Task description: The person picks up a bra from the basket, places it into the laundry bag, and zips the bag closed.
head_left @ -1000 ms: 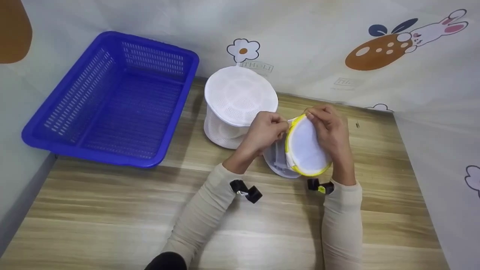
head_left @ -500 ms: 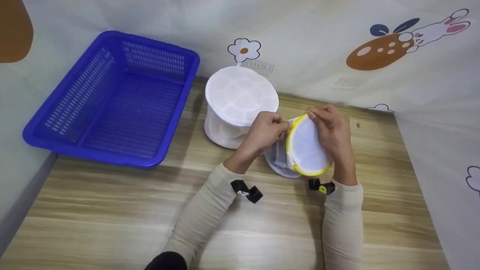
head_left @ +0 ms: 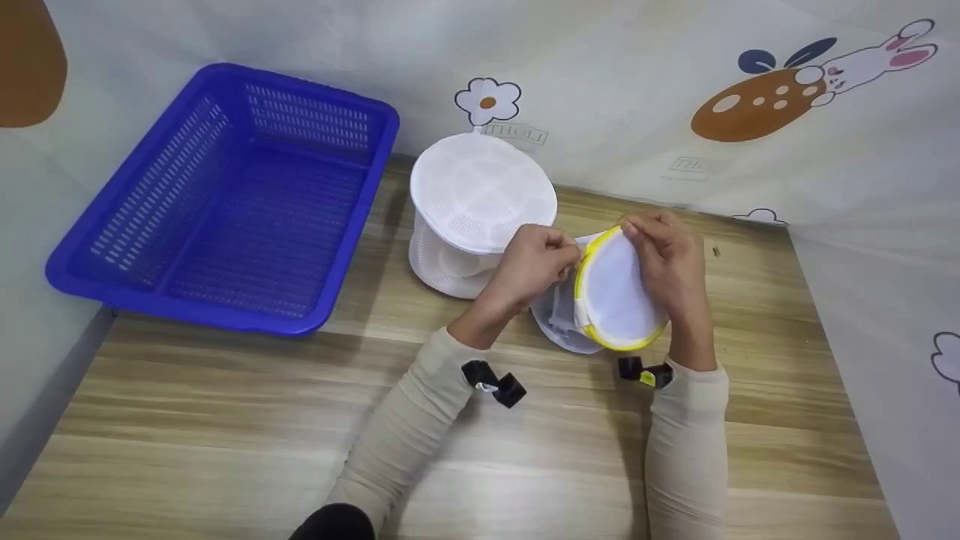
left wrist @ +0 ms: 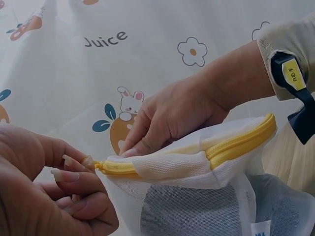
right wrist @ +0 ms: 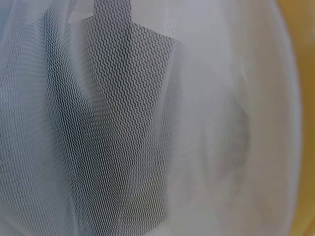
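Observation:
A white mesh laundry bag (head_left: pixel 619 296) with a yellow zipper (left wrist: pixel 241 145) around its round top stands at the right, its lid tilted up. My left hand (head_left: pixel 526 266) pinches the zipper's small pull at the left end of the rim, as the left wrist view shows. With thumb and fingers, my right hand (head_left: pixel 667 262) grips the far rim of the same bag; its fingertips are partly hidden behind the edge in the left wrist view. White mesh (right wrist: pixel 118 118) fills the right wrist view, where no hand shows.
Behind my left hand stands another white mesh bag (head_left: pixel 484 191), upright with a round top. A blue perforated plastic basket (head_left: pixel 330 319) sits at the left. The wooden table (head_left: pixel 225 420) meets a printed wall covering (head_left: pixel 615 150) at the back.
My right hand has shifted slightly to the right, and the bag's rim has shifted slightly with it. The left hand stays almost still at the zipper pull.

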{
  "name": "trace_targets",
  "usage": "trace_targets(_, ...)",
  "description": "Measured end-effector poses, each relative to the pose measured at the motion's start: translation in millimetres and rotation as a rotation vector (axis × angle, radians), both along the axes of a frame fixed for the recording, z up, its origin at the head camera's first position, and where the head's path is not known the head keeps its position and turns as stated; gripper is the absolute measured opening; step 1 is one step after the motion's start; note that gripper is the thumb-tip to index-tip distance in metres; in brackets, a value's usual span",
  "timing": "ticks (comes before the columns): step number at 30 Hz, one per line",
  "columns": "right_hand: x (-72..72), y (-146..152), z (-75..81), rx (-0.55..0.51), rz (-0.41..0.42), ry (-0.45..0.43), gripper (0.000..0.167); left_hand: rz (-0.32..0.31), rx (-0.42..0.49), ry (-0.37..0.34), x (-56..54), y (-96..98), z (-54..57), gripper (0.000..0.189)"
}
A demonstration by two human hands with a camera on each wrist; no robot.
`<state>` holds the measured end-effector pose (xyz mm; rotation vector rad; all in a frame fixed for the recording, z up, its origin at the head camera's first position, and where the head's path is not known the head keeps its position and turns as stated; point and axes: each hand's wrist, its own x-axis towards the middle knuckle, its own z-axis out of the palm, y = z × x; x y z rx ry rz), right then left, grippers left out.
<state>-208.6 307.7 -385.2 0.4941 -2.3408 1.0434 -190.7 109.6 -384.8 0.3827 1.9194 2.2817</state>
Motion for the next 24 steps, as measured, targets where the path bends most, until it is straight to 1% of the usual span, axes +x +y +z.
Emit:
trace_targets(3,-4.1,6.0,-4.4,0.002,-0.005,-0.019,0.013,0.002,-0.002,0.004,-0.1,0.6,0.1,0.024)
trace_targets(10,-5.3,14.8,-5.6,-0.034,-0.088,-0.069,0.017,-0.003,0.004,-0.028,1.3,1.4,1.3,0.020)
trace_targets(17,-6.9,14.9,-4.3,-0.023,-0.091,-0.074,0.017,0.003,0.010,-0.029,1.5,0.9,1.7,0.021)
trace_targets(24,-7.8,16.9,-5.5,-0.041,-0.089,-0.062,0.016,-0.012,0.001,-0.016,2.3,0.7,1.5,0.020)
